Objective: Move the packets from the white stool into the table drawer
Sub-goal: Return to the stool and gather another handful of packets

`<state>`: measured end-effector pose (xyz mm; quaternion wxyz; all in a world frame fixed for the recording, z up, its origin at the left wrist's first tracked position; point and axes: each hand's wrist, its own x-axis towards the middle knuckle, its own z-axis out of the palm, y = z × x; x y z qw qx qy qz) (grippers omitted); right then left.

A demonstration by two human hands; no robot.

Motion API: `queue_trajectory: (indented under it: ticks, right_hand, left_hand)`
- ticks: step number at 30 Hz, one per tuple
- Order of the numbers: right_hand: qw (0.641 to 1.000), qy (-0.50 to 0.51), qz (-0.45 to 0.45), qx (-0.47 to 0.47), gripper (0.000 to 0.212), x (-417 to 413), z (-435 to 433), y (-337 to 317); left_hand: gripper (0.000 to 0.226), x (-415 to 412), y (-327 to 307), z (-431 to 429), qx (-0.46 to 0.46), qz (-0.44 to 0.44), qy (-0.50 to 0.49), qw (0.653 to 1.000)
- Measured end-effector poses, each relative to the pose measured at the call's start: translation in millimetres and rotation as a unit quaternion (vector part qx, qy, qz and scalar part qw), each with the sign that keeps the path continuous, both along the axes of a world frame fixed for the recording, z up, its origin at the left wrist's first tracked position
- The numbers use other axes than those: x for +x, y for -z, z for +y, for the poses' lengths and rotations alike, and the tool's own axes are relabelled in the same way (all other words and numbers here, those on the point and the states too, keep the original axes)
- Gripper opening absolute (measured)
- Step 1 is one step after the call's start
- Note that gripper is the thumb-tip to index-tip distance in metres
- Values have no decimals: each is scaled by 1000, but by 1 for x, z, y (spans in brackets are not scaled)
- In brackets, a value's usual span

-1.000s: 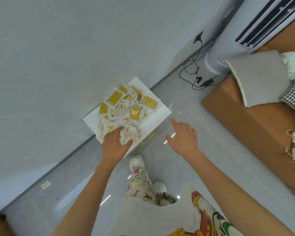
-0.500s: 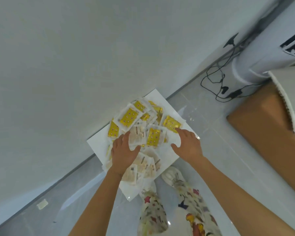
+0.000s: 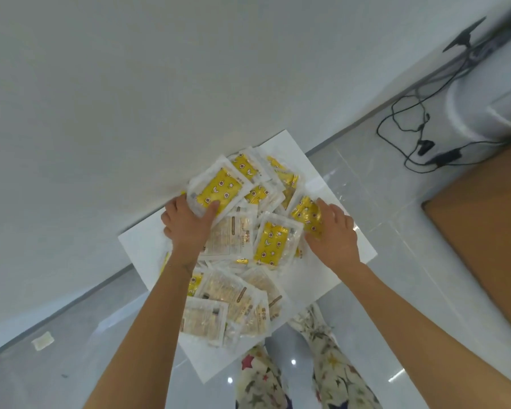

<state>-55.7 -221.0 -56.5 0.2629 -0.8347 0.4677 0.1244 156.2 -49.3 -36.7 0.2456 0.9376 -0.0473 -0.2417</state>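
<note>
A white square stool [image 3: 136, 246] stands against the wall with a heap of several clear packets [image 3: 233, 302] on it, some yellow-printed, some showing pale backs. My left hand [image 3: 186, 225] grips a yellow packet [image 3: 216, 187] at the heap's far left, thumb on top. On the right side of the heap, my right hand [image 3: 334, 234] has its fingers curled round another yellow packet [image 3: 306, 214]. The table drawer is not in view.
A brown wooden surface [image 3: 484, 231] fills the right edge. A white floor-standing appliance [image 3: 490, 101] with black cables [image 3: 416, 137] stands at the far right by the wall. My feet in patterned slippers [image 3: 316, 323] are just below the stool. A small scrap [image 3: 43, 341] lies on the floor.
I have come closer to the stool. My left hand moved from the near packets up to the far left of the heap; my right hand came in and took hold of a packet.
</note>
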Motion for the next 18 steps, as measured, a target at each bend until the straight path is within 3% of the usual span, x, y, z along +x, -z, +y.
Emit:
queue_trajectory:
  ticks: [5, 9, 12, 18]
  right_hand:
    - [1000, 5, -10, 24, 84, 6, 16, -3]
    - [995, 56, -10, 85, 98, 11, 25, -6]
    - [996, 31, 31, 78, 109, 15, 35, -6]
    - [996, 58, -23, 58, 85, 14, 43, -3]
  left_hand:
    - [69, -5, -4, 3, -102, 18, -27, 994]
    - [39, -18, -18, 3, -187, 23, -35, 981]
    - [32, -27, -25, 9, -231, 18, -58, 971]
    - [39, -35, -35, 25, -285, 60, -136, 947]
